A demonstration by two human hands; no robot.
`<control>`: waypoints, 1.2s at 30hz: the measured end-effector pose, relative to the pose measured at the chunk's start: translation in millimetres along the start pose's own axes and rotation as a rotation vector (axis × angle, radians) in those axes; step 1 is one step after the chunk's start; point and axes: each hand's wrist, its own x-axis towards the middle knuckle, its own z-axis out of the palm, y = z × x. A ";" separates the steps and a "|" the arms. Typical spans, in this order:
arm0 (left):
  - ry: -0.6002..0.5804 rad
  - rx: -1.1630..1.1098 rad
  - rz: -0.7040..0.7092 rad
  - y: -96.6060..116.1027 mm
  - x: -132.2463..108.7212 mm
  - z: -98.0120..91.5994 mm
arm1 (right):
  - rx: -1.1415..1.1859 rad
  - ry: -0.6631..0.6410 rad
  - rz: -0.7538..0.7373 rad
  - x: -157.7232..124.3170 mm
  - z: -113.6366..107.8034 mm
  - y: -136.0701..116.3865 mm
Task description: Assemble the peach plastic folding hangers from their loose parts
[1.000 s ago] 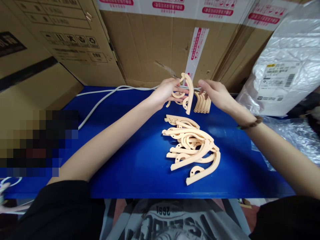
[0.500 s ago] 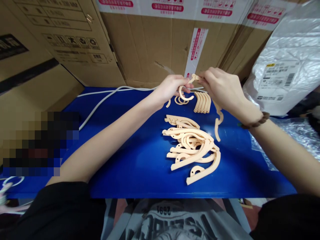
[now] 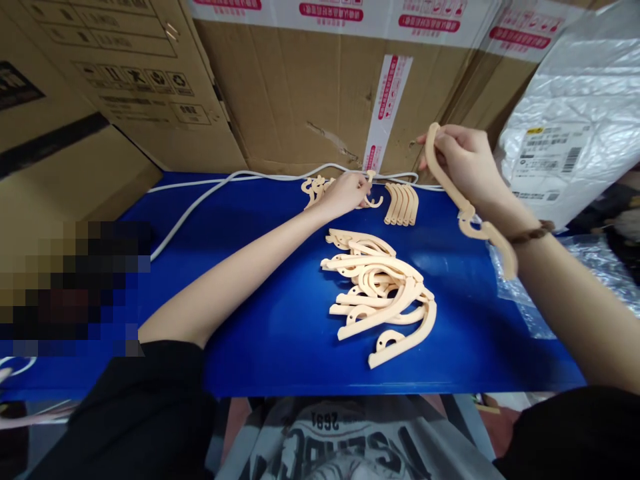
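Note:
My right hand (image 3: 463,157), closed, is raised over the right side of the table. It pinches the upper end of a cream plastic folding hanger's arms (image 3: 445,175), two curved pieces joined at a rounded middle, slanting down in front of my wrist. At the back, my left hand (image 3: 347,191) has its fingers drawn together on a curved hanger hook (image 3: 374,203), low over the table; the fingertips are partly hidden. Small cream parts (image 3: 313,190) lie just left of that hand. To its right is a neat row of curved hanger arms (image 3: 401,204).
A pile of folding hangers (image 3: 383,283) covers the middle of the blue table (image 3: 260,333). A white cable (image 3: 200,198) runs along the back, before cardboard boxes (image 3: 300,87). A white plastic parcel (image 3: 560,133) and bubble wrap (image 3: 590,273) are at the right.
My hands have moved apart. The right has gone right with the hanger arms, now held up clear of the hook; the left has come down slightly toward the table with the hook.

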 end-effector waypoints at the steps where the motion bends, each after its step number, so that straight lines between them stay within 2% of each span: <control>1: -0.016 -0.004 -0.016 -3.3 5.1 3.0 | 0.034 0.018 0.015 -1.5 1.8 -0.8; 4: 0.001 0.037 -0.057 -7.5 10.3 6.4 | 0.106 0.109 0.027 -3.7 4.4 -0.8; 8: 0.110 0.101 -0.120 -1.9 0.9 -0.5 | 0.266 0.237 0.008 0.4 -1.0 6.7; 10: 0.064 -0.086 -0.160 4.2 -6.0 -8.1 | 0.330 0.273 -0.008 3.6 -4.5 12.1; 13: -0.230 -0.641 -0.219 14.2 -15.1 -24.1 | 0.346 0.345 -0.046 5.6 -8.2 18.4; 14: -0.285 -0.765 -0.216 17.1 -17.4 -30.0 | 0.310 0.357 -0.066 4.7 -9.0 19.1; 15: -0.282 -0.843 -0.214 19.7 -19.4 -35.7 | 0.223 0.362 -0.101 2.8 -9.4 18.9; 17: -0.201 -0.925 -0.230 24.5 -22.3 -45.2 | -0.110 0.301 -0.197 -4.0 -8.5 15.5; 19: -0.138 -0.953 -0.265 29.0 -24.3 -50.5 | -0.555 0.163 -0.293 -12.9 -3.6 9.1; 21: -0.155 -0.960 -0.279 33.1 -26.6 -51.9 | -0.882 0.058 -0.325 -20.7 5.6 2.9; 24: -0.225 -0.977 -0.270 35.8 -31.2 -51.7 | -1.098 -0.024 -0.335 -26.4 22.4 -0.6; 30: -0.417 -0.837 -0.201 29.6 -36.2 -54.2 | -1.087 -0.150 -0.426 -27.6 39.3 3.0; 32: -0.356 -0.727 -0.238 32.8 -38.7 -49.8 | -1.031 -0.162 -0.406 -28.5 42.0 0.9; 34: -0.221 -0.601 -0.277 39.0 -44.5 -42.1 | -0.881 -0.179 -0.344 -28.2 44.7 -1.6; 36: -0.054 -0.453 -0.186 43.9 -52.5 -34.6 | -0.614 -0.251 -0.241 -25.1 46.2 -1.2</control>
